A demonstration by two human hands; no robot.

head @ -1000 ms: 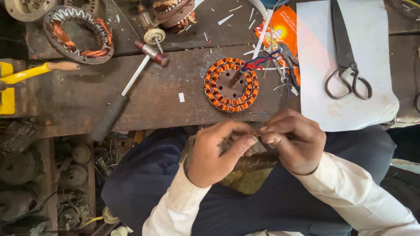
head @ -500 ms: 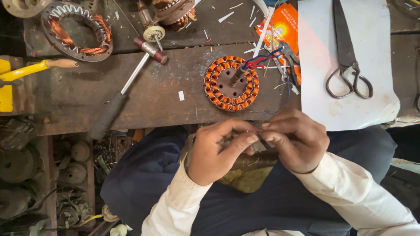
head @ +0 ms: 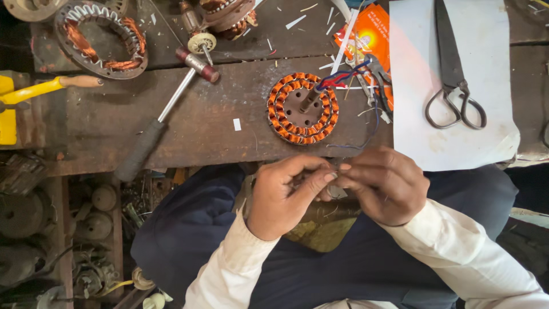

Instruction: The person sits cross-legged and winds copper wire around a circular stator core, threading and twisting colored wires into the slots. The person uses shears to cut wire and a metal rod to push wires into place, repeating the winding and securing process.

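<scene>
1. Tabletop (head: 189, 126) is showing as a dark, worn wooden plank, scratched and littered with pale slivers and scraps.
2. A round copper-wound stator (head: 302, 108) is lying flat near the front edge, red and blue leads trailing off its upper right.
3. Left hand (head: 284, 197) and right hand (head: 384, 186) are meeting over the lap, just below the tabletop edge; fingers of both are pinching together on a thin wire (head: 366, 134) running up toward the stator. What lies between the fingertips is too small to tell.
4. A hammer (head: 163, 111) is lying diagonally to the left; a larger winding ring (head: 102, 37) is sitting at the top left.
5. Black scissors (head: 452, 74) are resting on a white sheet (head: 457, 137) at the right.
6. Below the plank, left, dusty motor parts (head: 63, 229) are crowding a dim shelf.
</scene>
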